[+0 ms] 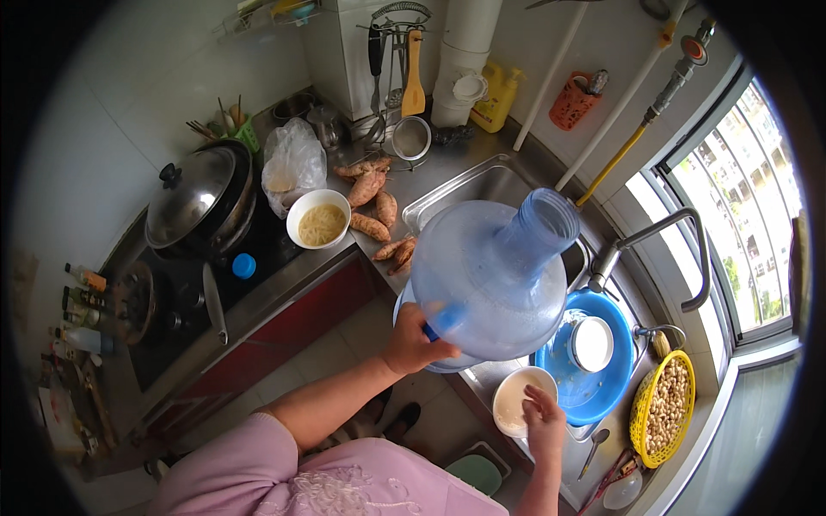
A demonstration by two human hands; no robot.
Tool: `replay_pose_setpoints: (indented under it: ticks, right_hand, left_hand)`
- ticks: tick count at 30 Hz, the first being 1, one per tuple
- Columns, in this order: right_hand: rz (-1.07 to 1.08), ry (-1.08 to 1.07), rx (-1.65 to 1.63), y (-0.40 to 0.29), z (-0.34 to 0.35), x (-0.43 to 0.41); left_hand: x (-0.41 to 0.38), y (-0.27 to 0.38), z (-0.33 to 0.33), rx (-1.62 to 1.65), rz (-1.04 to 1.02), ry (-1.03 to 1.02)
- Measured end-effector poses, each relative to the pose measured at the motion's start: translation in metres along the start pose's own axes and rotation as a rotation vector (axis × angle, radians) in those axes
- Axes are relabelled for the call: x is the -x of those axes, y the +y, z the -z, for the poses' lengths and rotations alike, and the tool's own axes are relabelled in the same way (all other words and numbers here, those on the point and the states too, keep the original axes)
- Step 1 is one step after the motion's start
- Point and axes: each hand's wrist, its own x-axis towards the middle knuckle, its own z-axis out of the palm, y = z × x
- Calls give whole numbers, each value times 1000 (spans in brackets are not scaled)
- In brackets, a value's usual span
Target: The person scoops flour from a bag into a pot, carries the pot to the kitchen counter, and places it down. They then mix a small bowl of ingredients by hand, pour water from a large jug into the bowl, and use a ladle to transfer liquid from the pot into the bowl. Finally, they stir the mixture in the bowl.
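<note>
My left hand (410, 345) grips the blue handle of a large translucent blue plastic water jug (481, 277). The jug is tilted, with its uncapped mouth towards the upper right, beside the sink. My right hand (544, 413) is at a white bowl (504, 429), its bent fingers over the right side of the opening. Pale beige contents lie in that bowl; whether they are powder or liquid is unclear. The fingertips are partly hidden, so I cannot tell whether they pinch anything. Just beyond sits a blue plastic basin (610, 393) holding a small white bowl (592, 344).
A steel sink (497, 177) with a curved faucet (652, 232) lies behind the jug. Peanuts fill a yellow basket (639, 419) at right. Left are sweet potatoes (369, 187), a bowl of pale shreds (321, 222), a knife (213, 300), a blue cap (244, 266) and a lidded wok (193, 200).
</note>
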Motion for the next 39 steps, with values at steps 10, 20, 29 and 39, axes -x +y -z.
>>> replay_pose_setpoints:
  ticks: [10, 20, 29, 39]
  right_hand:
    - [58, 99, -50, 10, -14, -1]
    - [41, 65, -126, 26, -22, -8]
    - [-121, 116, -286, 19, -18, 2]
    - [-145, -6, -367, 6, -9, 5]
  left_hand:
    - [27, -8, 18, 41, -8, -103]
    - [33, -10, 29, -377, 73, -155]
    - [39, -14, 24, -442, 51, -120]
    - [38, 16, 43, -581, -96, -36]
